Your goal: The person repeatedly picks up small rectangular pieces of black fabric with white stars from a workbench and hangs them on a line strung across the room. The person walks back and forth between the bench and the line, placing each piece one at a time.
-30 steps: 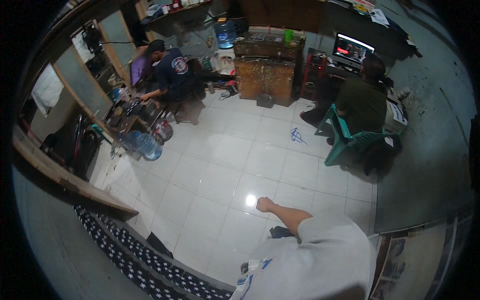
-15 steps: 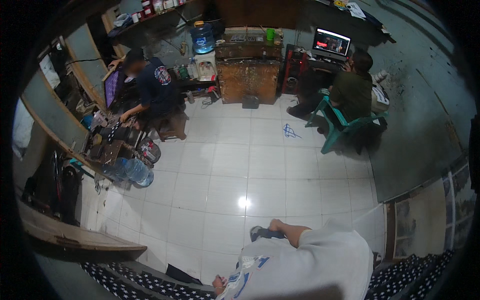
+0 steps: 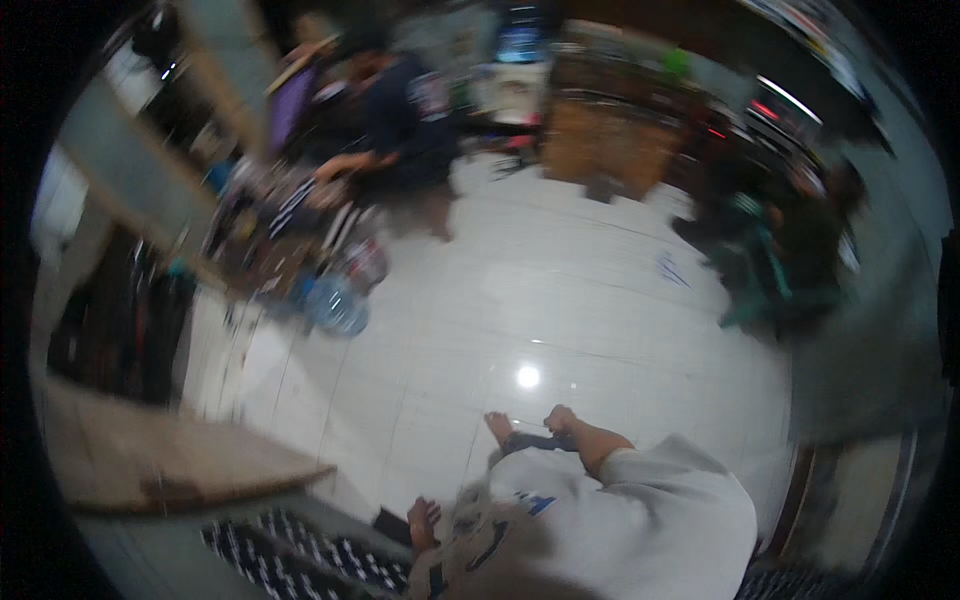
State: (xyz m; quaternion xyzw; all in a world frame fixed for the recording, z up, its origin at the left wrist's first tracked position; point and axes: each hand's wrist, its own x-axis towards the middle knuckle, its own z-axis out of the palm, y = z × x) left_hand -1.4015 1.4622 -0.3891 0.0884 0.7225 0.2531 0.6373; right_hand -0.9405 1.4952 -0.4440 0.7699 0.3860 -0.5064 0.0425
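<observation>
Hands apart, grips blurred, cannot tell — left hand [image 3: 424,518] nearer white-patterned black bench [image 3: 272,568], frame's lower left, slanting up-left; right hand [image 3: 562,420] farther

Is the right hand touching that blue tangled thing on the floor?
Apart: the head view, though blurred, plainly shows white floor tiles between the right hand and the blue tangled thing.

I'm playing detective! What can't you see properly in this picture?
Left hand: head view, blur hides whether it holds anything.
Right hand: head view, same blur.
Screen: head view, blur smears its picture.
Blue cord: head view, blurred, too small to trace.
Patterned cloth: head view, lower edge cuts it.
</observation>
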